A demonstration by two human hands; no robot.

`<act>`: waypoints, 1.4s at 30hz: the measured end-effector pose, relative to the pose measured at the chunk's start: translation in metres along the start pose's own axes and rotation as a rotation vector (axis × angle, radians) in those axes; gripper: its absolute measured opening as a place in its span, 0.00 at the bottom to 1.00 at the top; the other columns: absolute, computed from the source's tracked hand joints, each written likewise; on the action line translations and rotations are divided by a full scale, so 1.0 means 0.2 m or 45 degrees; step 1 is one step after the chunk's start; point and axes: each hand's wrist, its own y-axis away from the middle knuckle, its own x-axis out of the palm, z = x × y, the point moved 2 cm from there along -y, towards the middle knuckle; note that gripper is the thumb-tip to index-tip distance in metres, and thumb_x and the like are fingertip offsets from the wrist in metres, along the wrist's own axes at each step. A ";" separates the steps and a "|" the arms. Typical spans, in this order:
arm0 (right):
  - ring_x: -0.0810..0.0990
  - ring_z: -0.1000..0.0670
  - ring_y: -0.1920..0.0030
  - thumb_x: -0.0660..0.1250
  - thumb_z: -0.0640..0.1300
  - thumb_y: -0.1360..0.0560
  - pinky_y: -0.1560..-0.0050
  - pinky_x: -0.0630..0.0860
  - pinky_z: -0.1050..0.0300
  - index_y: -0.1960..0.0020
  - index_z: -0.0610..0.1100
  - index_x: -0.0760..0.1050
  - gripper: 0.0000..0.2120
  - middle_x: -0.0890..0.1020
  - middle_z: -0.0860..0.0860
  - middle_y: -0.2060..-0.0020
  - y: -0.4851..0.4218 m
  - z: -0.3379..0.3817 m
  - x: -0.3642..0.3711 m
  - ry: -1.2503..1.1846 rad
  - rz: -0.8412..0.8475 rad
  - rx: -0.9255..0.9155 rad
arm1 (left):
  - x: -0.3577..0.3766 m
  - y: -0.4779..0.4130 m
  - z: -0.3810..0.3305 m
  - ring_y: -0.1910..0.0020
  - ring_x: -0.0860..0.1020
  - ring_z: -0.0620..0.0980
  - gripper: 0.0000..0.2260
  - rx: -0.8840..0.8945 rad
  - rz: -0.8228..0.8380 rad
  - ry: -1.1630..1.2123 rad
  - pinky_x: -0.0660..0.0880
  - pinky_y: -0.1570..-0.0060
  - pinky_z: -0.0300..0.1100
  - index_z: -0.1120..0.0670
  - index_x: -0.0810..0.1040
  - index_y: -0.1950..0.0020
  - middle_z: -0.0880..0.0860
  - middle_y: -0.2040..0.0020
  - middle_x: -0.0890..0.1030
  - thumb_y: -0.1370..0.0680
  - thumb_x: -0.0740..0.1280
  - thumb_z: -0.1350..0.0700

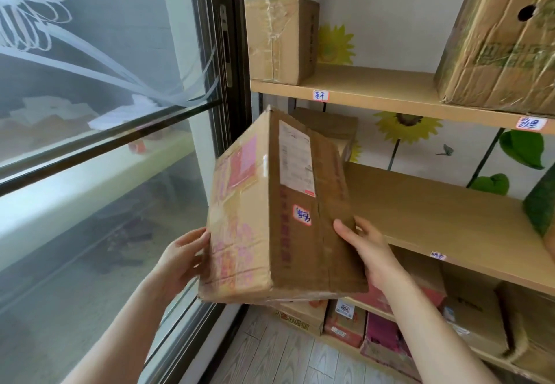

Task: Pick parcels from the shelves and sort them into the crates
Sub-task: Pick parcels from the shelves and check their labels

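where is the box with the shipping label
The box is centre of the head view, held between the left hand and right hand, by the left end of the middle shelf.

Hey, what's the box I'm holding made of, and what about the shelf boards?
Held box: brown cardboard, matte, creased and dented along its edges, with a white paper label stuck on. Shelf boards: probably laminated wood board; smooth, even tan, no grain visible.
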 end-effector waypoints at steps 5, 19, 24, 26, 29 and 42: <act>0.79 0.53 0.50 0.75 0.52 0.38 0.48 0.76 0.53 0.41 0.53 0.69 0.28 0.78 0.56 0.51 0.02 0.03 0.02 0.051 0.000 -0.127 | 0.01 -0.01 0.09 0.58 0.75 0.51 0.15 -0.076 -0.016 -0.029 0.71 0.62 0.43 0.54 0.72 0.34 0.54 0.54 0.77 0.20 0.60 0.54; 0.81 0.47 0.46 0.70 0.49 0.29 0.54 0.81 0.52 0.35 0.51 0.72 0.23 0.80 0.47 0.43 0.03 -0.71 -0.02 -0.111 0.122 0.484 | 0.13 0.11 0.60 0.63 0.78 0.51 0.14 -0.012 -0.381 -0.658 0.72 0.64 0.42 0.51 0.79 0.60 0.49 0.65 0.79 0.20 0.58 0.50; 0.77 0.49 0.42 0.72 0.56 0.32 0.56 0.82 0.52 0.43 0.52 0.74 0.20 0.76 0.50 0.39 0.02 -1.02 -0.01 -0.020 0.001 0.646 | 0.17 0.00 0.78 0.61 0.79 0.48 0.14 -0.155 -0.229 -0.656 0.72 0.62 0.39 0.48 0.79 0.60 0.46 0.64 0.80 0.21 0.59 0.45; 0.75 0.46 0.37 0.75 0.64 0.41 0.43 0.77 0.42 0.37 0.52 0.72 0.35 0.73 0.48 0.34 -0.05 -1.13 -0.02 0.030 -0.057 0.664 | 0.18 -0.08 0.86 0.56 0.81 0.47 0.22 -0.326 -0.120 -0.519 0.75 0.56 0.40 0.52 0.80 0.47 0.50 0.54 0.83 0.24 0.58 0.37; 0.77 0.48 0.41 0.71 0.57 0.31 0.44 0.78 0.48 0.37 0.48 0.71 0.26 0.77 0.49 0.38 -0.17 -1.17 -0.01 0.079 -0.139 0.638 | 0.19 -0.24 0.94 0.48 0.79 0.46 0.33 -0.465 -0.037 -0.466 0.74 0.40 0.48 0.45 0.75 0.36 0.48 0.43 0.80 0.32 0.55 0.27; 0.77 0.48 0.45 0.67 0.51 0.26 0.40 0.75 0.46 0.42 0.49 0.70 0.14 0.78 0.51 0.45 -1.00 -1.21 0.10 0.150 -0.465 0.420 | 0.35 -1.18 0.99 0.69 0.72 0.46 0.13 -0.410 -0.336 0.025 0.68 0.77 0.33 0.52 0.74 0.65 0.49 0.68 0.76 0.22 0.61 0.51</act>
